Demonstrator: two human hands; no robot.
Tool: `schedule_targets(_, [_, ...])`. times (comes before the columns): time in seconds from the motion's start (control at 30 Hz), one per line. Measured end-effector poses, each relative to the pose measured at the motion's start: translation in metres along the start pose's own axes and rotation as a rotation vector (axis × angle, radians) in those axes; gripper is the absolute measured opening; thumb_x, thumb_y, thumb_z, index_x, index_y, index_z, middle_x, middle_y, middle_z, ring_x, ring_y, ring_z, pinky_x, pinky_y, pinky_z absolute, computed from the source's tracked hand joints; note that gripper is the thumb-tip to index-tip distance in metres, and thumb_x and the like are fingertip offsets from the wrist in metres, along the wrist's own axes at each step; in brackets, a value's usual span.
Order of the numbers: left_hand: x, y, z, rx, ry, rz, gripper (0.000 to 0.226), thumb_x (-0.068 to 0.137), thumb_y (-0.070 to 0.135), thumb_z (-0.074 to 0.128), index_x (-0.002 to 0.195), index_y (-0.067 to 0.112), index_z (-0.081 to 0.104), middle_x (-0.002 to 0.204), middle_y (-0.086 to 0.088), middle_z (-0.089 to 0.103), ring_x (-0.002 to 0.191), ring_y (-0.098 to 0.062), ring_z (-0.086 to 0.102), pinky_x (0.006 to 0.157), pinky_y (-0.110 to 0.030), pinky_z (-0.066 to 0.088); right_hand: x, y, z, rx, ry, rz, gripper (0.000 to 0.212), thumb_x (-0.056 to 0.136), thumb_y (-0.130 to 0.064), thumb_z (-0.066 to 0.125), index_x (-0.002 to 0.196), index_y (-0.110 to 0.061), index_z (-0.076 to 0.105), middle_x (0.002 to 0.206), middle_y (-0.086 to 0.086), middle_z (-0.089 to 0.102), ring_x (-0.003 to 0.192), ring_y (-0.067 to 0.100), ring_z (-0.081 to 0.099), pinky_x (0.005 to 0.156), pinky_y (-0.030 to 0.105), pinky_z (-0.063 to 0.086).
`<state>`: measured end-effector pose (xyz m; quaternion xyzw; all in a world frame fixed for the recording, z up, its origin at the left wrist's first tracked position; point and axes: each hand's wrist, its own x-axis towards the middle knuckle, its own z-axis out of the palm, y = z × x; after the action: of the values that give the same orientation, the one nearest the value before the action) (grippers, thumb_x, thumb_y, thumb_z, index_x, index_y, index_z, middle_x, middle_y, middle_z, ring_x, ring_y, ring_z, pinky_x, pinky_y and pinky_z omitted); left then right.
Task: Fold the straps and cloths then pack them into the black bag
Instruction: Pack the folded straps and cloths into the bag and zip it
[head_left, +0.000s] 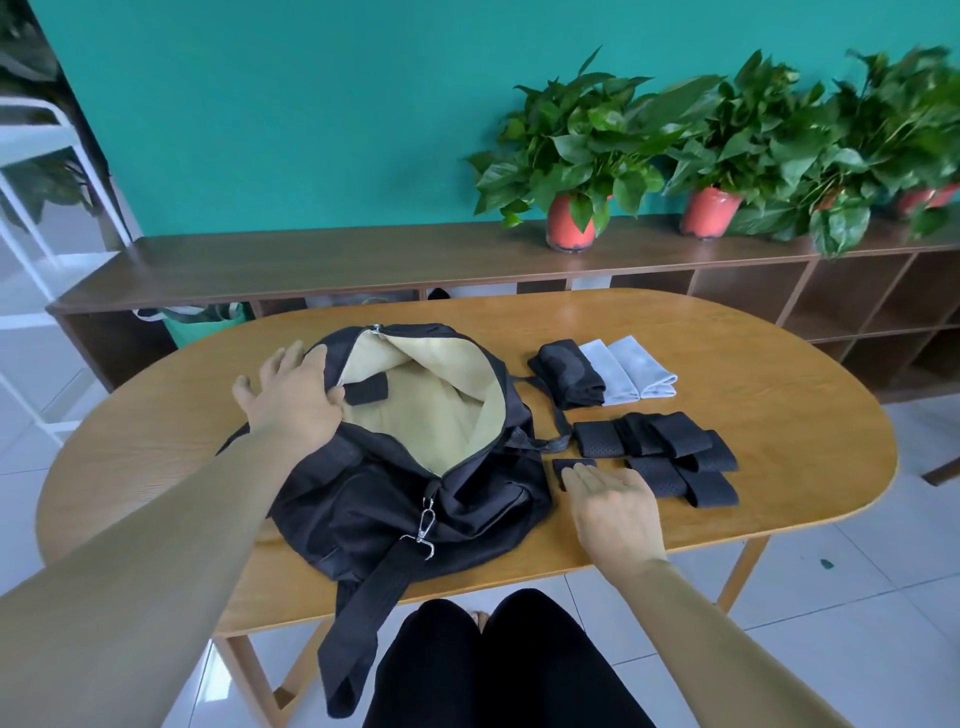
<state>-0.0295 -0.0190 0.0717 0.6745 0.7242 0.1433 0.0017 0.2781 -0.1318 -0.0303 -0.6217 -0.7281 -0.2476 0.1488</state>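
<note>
The black bag (395, 509) lies unzipped on the wooden table (779, 415), its cream lining showing. My left hand (291, 400) rests on the bag's left rim with fingers spread, thumb at the opening's edge. My right hand (615, 504) lies flat, fingers straight, on a small folded black strap (566, 466) just right of the bag. Several folded black straps (670, 452) lie in a pile beyond that hand. Farther back sit a folded black cloth (569, 371) and two folded grey cloths (631, 371).
The bag's shoulder strap (363, 613) with a metal clip hangs over the table's near edge by my knees. A low brown shelf (311, 265) with potted plants (571, 156) runs along the teal wall behind. A white rack (31, 171) stands at far left.
</note>
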Motion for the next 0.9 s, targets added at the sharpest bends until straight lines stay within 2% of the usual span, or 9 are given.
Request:
schedule_targets(0.07, [0.004,-0.003,0.000,0.010,0.004,0.012,0.048,0.097,0.028,0.046,0.143,0.023,0.033,0.158,-0.004,0.017,0.145,-0.025,0.012,0.113,-0.056,0.010,0.005,0.000,-0.003,0.003,0.125,0.034,0.020,0.066,0.007,0.058,0.069,-0.013,0.061,0.062,0.001,0.060,0.058,0.018,0.060,0.056,0.029,0.040])
schedule_targets(0.17, [0.011,-0.004,0.000,0.008,-0.009,0.045,0.048,0.097,0.024,0.044,0.144,0.024,0.032,0.159,-0.004,0.015,0.145,-0.025,0.013,0.113,-0.055,0.008,0.026,-0.002,-0.011,0.045,0.269,0.069,0.028,0.081,0.002,0.044,0.087,-0.008,0.070,0.085,0.003,0.073,0.082,0.016,0.071,0.060,0.028,0.044])
schedule_targets(0.3, [0.021,-0.004,0.005,0.024,-0.013,0.092,0.052,0.098,0.022,0.043,0.147,0.027,0.026,0.159,-0.004,0.013,0.144,-0.026,0.016,0.114,-0.055,0.007,0.074,-0.029,-0.025,0.073,0.374,0.016,0.026,0.088,-0.001,0.044,0.095,-0.007,0.069,0.097,0.003,0.073,0.092,0.014,0.070,0.060,0.029,0.042])
schedule_targets(0.4, [0.030,-0.002,0.008,0.034,-0.033,0.109,0.057,0.096,0.019,0.044,0.149,0.029,0.022,0.160,-0.005,0.012,0.143,-0.026,0.019,0.114,-0.055,0.006,0.108,-0.061,-0.020,0.116,0.379,-0.049,0.030,0.082,0.001,0.048,0.100,-0.008,0.070,0.100,0.004,0.073,0.097,0.013,0.068,0.065,0.029,0.045])
schedule_targets(0.47, [0.036,-0.001,0.011,0.045,-0.035,0.125,0.061,0.094,0.017,0.046,0.149,0.030,0.021,0.160,-0.005,0.012,0.142,-0.026,0.022,0.114,-0.054,0.007,0.127,-0.084,-0.014,0.123,0.354,-0.085,0.030,0.079,0.000,0.048,0.099,-0.008,0.069,0.095,0.002,0.072,0.093,0.013,0.068,0.066,0.029,0.042])
schedule_targets(0.53, [0.042,-0.002,0.014,0.055,-0.031,0.146,0.065,0.092,0.014,0.048,0.149,0.032,0.021,0.159,-0.004,0.014,0.140,-0.025,0.026,0.113,-0.053,0.007,0.145,-0.102,-0.003,0.124,0.319,-0.101,0.027,0.076,0.003,0.046,0.087,-0.010,0.066,0.080,0.000,0.067,0.082,0.014,0.066,0.061,0.028,0.037])
schedule_targets(0.63, [0.050,-0.003,0.017,0.043,-0.005,0.180,0.069,0.088,0.011,0.050,0.148,0.032,0.022,0.153,-0.003,0.028,0.132,-0.023,0.037,0.111,-0.050,0.013,0.167,-0.122,0.011,0.120,0.231,-0.122,0.031,0.071,0.006,0.035,0.074,-0.012,0.060,0.067,-0.002,0.058,0.066,0.017,0.059,0.055,0.027,0.033])
schedule_targets(0.77, [0.060,-0.004,0.019,-0.026,-0.005,0.198,0.071,0.089,0.011,0.053,0.149,0.028,0.018,0.136,-0.001,0.044,0.113,-0.025,0.053,0.097,-0.042,0.032,0.188,-0.136,0.025,0.061,0.157,-0.132,0.034,0.067,0.003,0.024,0.062,-0.014,0.054,0.055,-0.002,0.049,0.052,0.017,0.049,0.056,0.026,0.023])
schedule_targets(0.9, [0.068,-0.008,0.023,-0.041,0.018,0.202,0.075,0.090,0.014,0.055,0.150,0.027,0.012,0.133,-0.003,0.046,0.103,-0.026,0.057,0.084,-0.038,0.040,0.202,-0.145,0.048,0.027,0.020,-0.143,0.028,0.062,0.004,0.034,0.060,-0.014,0.055,0.052,-0.002,0.050,0.050,0.017,0.049,0.052,0.026,0.027])
